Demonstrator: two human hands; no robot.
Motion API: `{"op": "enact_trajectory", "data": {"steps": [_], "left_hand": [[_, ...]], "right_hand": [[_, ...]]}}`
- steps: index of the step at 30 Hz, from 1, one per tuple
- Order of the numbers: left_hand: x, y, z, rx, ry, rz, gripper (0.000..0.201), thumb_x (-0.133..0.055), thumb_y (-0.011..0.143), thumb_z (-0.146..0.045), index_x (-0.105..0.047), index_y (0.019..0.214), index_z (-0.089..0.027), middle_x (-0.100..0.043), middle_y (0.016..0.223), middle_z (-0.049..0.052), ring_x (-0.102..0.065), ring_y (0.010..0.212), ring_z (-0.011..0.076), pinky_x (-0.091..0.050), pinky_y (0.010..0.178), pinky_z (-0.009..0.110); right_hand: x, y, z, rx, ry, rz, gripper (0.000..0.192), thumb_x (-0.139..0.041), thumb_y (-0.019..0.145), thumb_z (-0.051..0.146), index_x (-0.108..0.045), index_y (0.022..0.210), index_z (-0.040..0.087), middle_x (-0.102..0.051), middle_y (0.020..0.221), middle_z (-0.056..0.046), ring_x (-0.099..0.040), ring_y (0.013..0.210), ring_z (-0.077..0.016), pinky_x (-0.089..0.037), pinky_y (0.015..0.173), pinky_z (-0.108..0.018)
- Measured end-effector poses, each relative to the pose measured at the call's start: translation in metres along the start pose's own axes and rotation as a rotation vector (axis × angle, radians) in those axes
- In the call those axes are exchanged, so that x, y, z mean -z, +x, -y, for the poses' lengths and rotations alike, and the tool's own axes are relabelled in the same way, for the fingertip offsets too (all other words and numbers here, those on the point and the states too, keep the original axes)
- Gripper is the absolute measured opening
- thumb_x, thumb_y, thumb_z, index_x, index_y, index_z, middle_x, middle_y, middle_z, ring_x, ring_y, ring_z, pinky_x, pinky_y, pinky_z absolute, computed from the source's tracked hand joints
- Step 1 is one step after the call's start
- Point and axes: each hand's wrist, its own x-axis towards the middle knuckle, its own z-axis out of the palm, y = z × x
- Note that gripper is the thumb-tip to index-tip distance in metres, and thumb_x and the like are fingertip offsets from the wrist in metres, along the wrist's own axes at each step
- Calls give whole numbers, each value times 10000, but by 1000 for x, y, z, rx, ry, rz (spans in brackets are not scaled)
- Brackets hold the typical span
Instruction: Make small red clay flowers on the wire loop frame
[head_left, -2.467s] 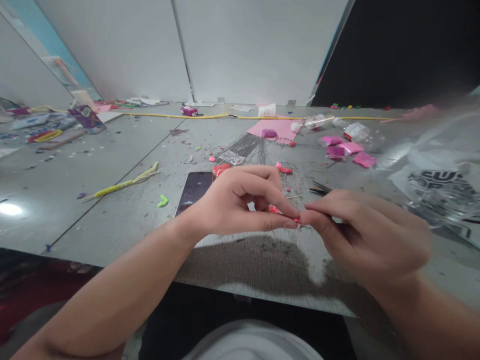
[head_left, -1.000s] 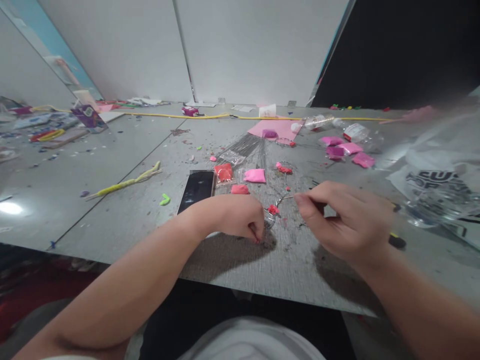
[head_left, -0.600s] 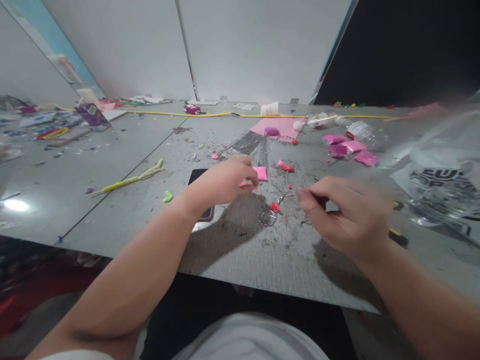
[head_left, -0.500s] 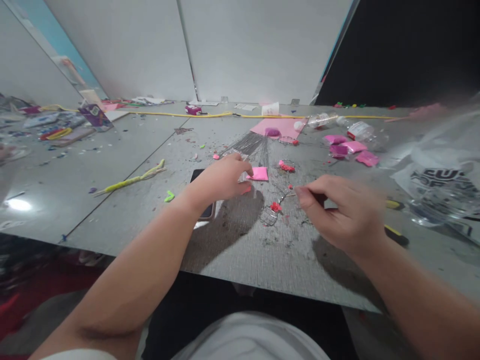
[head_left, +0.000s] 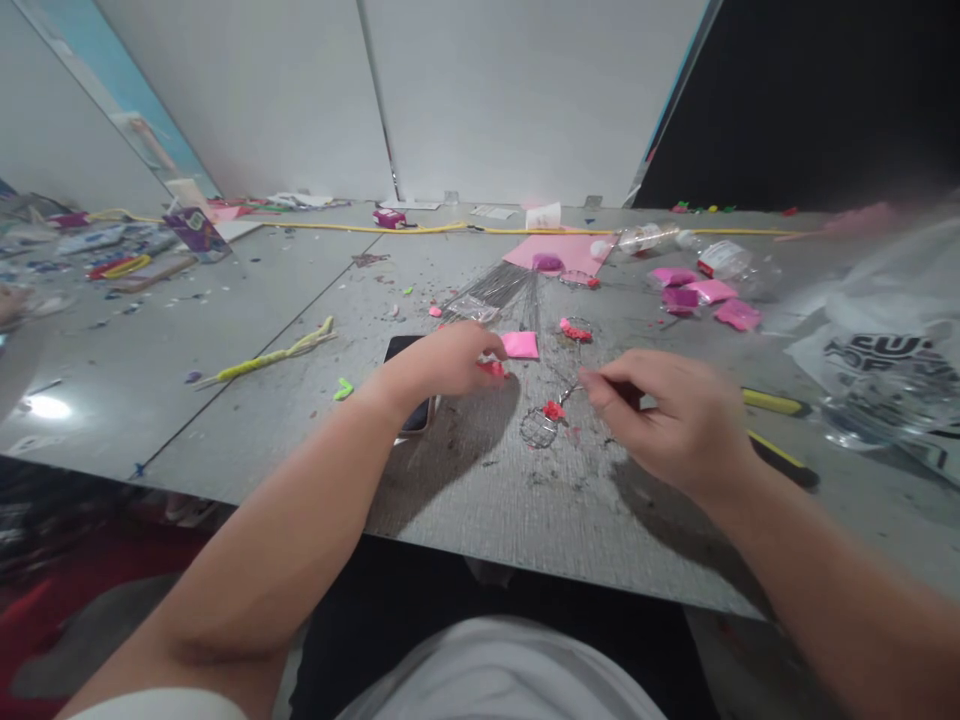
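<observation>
My left hand (head_left: 457,360) is low over the table, fingers curled down onto a lump of red modelling clay (head_left: 493,369). Just behind those fingers lies a flat pink clay packet (head_left: 520,345). A phone (head_left: 405,347) is partly hidden under my left wrist. My right hand (head_left: 664,415) is closed in a pinch on a thin stick, of which only a short tip (head_left: 577,387) shows. That tip is beside a twisted wire piece with a loop (head_left: 538,428) and a red clay bit (head_left: 553,410). Another wire loop (head_left: 589,325) with red clay lies farther back.
Pink and purple packets (head_left: 711,291), plastic bottles (head_left: 726,262) and a clear bag (head_left: 877,340) are on the right. Yellow-black cutters or pliers handles (head_left: 776,402) lie beside my right hand. Straight wires (head_left: 495,287) rest near pink paper (head_left: 517,252). Left are yellow-green twisted strands (head_left: 274,357).
My left hand has come down and its fingers have closed in on the red clay. My right hand has shifted slightly left, nearer the wire piece, still pinching the stick.
</observation>
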Motion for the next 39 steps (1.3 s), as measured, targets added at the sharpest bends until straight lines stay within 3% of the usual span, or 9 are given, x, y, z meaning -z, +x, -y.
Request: {"op": "enact_trajectory", "data": {"steps": [4, 8, 12, 15, 20, 26, 32, 36, 39], "left_hand": [[-4, 1, 4, 37, 29, 28, 219, -721, 789, -322, -751, 933, -160, -725, 878, 86, -635, 820, 225, -417, 704, 307], [3, -2, -1, 56, -64, -29, 208, -652, 827, -299, -733, 965, -166, -726, 912, 60, -613, 786, 188, -404, 671, 296], [13, -6, -19, -38, -499, -66, 234, -619, 913, -361, -730, 989, -169, -669, 826, 17, -563, 726, 135, -401, 632, 267], [13, -9, -30, -89, -808, -6, 327, -646, 939, -472, -718, 961, -153, -637, 794, 15, -562, 727, 119, -442, 643, 249], [10, -10, -34, -140, -1045, 63, 291, -747, 894, -437, -710, 953, -155, -679, 898, 33, -616, 795, 116, -527, 722, 251], [12, -13, -36, -185, -1080, 166, 244, -750, 903, -392, -704, 930, -154, -678, 885, 29, -639, 782, 114, -540, 729, 261], [15, -14, -39, -175, -1057, 193, 282, -721, 928, -422, -695, 897, -144, -640, 775, 13, -615, 744, 109, -512, 703, 248], [13, -15, -40, -189, -1005, 225, 251, -676, 947, -397, -698, 1028, -160, -643, 857, 24, -607, 793, 127, -505, 707, 265], [12, -15, -42, -222, -956, 221, 184, -636, 951, -342, -669, 936, -162, -588, 807, 4, -553, 751, 117, -468, 667, 258]], "right_hand": [[0, 0, -1, -11, -2, 15, 261, -628, 971, 239, -582, 714, 228, -557, 578, 28, -489, 532, -126, -370, 532, -293], [-1, -1, -3, -17, 11, 14, 257, -634, 967, 244, -594, 715, 224, -569, 587, 21, -495, 540, -129, -387, 540, -293], [-2, -1, -1, -97, 99, 15, 108, -651, 942, 219, -676, 839, 236, -679, 687, 4, -597, 588, -147, -471, 579, -301], [-2, -1, 1, -149, 188, 7, 79, -667, 922, 196, -709, 979, 232, -737, 796, -14, -673, 660, -155, -535, 576, -280], [-4, -2, 3, -170, 271, 0, 97, -702, 906, 189, -716, 998, 218, -736, 810, -16, -665, 664, -139, -535, 536, -252], [-6, -1, 7, -94, 292, -26, 61, -695, 914, 177, -699, 920, 238, -738, 810, -7, -632, 628, -132, -497, 511, -265], [-5, -1, 7, -26, 273, -13, 94, -677, 915, 150, -683, 934, 242, -718, 813, -3, -603, 620, -130, -483, 525, -274], [-8, -3, 6, 8, 244, 68, 86, -642, 932, 149, -635, 900, 229, -671, 766, 8, -585, 621, -127, -469, 557, -272], [-8, -4, 6, 5, 214, 142, 103, -620, 928, 165, -592, 856, 234, -636, 733, 16, -584, 626, -138, -462, 572, -280]]}}
